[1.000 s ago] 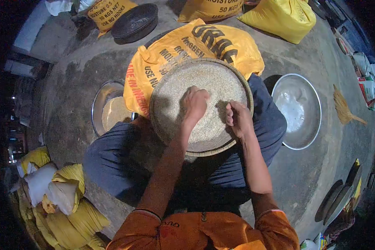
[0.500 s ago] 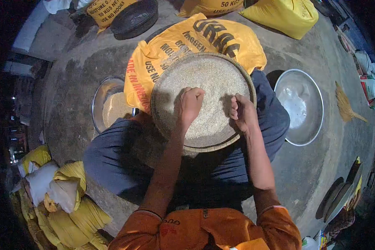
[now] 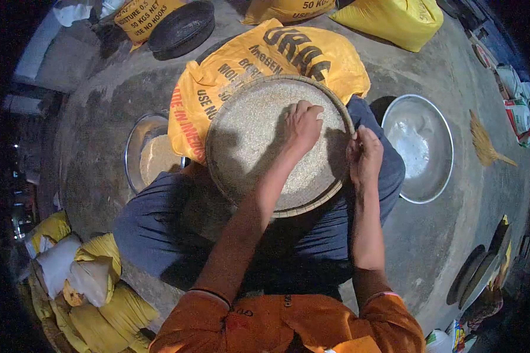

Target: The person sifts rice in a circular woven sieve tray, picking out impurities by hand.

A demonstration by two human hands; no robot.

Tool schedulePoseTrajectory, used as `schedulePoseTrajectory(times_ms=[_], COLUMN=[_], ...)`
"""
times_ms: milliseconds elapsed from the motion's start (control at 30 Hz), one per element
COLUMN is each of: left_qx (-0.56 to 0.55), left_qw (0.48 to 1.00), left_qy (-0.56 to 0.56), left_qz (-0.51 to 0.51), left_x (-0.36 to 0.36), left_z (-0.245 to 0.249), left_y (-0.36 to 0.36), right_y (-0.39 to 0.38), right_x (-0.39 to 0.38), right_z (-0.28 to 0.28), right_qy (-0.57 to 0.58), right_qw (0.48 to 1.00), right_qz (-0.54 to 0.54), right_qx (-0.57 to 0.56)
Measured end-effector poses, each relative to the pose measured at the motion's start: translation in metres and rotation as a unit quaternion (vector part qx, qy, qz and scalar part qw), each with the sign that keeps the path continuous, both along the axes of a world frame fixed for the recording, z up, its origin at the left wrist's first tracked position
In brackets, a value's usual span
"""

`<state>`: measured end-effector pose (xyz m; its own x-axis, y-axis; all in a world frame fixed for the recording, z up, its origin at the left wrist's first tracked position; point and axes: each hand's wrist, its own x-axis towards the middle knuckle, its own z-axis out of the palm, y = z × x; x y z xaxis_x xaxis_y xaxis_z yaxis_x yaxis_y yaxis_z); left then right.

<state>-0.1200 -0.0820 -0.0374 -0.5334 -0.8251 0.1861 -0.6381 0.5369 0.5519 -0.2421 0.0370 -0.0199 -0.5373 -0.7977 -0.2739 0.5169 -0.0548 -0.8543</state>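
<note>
A round woven tray (image 3: 300,210) of pale grain (image 3: 259,117) rests on my lap, over a yellow printed sack (image 3: 188,112). My left hand (image 3: 304,125) is over the grain, right of the tray's middle, its fingers curled down; what they hold, if anything, is hidden. At the tray's right rim is my right hand (image 3: 366,154), its fingers pinched together around something too small to make out.
A metal basin (image 3: 418,176) stands on the floor at the right, beside a small broom (image 3: 483,141). On the left, another basin (image 3: 133,150) holds brownish grain. A black pan (image 3: 182,32) and full sacks (image 3: 394,23) lie ahead; more bags (image 3: 100,312) are at lower left.
My left hand has moved right and slightly forward over the grain. My right hand has shifted right, from above the grain to the tray's rim.
</note>
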Motion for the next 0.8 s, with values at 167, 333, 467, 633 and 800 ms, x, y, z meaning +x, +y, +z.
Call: schedulePoseTrajectory(times_ms=[167,333,467,633,800], left_qx=[-0.031,-0.006,0.089,0.068,0.124], left_qw=[0.999,0.999,0.995,0.992,0.984], left_qy=[-0.029,-0.006,-0.035,0.104,0.109], left_qz=[-0.007,-0.046,-0.026,0.014,0.064], left_x=[-0.01,0.025,0.065,0.1,0.1], left_z=[-0.01,-0.002,0.031,0.01,0.014], left_y=[0.019,0.054,0.068,0.052,0.043], right_y=[-0.002,-0.003,-0.001,-0.001,0.0], right_x=[-0.001,-0.002,-0.003,-0.003,-0.005], right_z=[0.006,0.006,0.003,-0.001,-0.002], right_qy=[-0.072,-0.1,-0.145,-0.166,-0.165], right_qw=[0.997,0.994,0.989,0.986,0.986], right_qz=[0.009,0.027,0.026,0.013,0.006], right_qx=[-0.02,-0.016,-0.016,-0.004,-0.023])
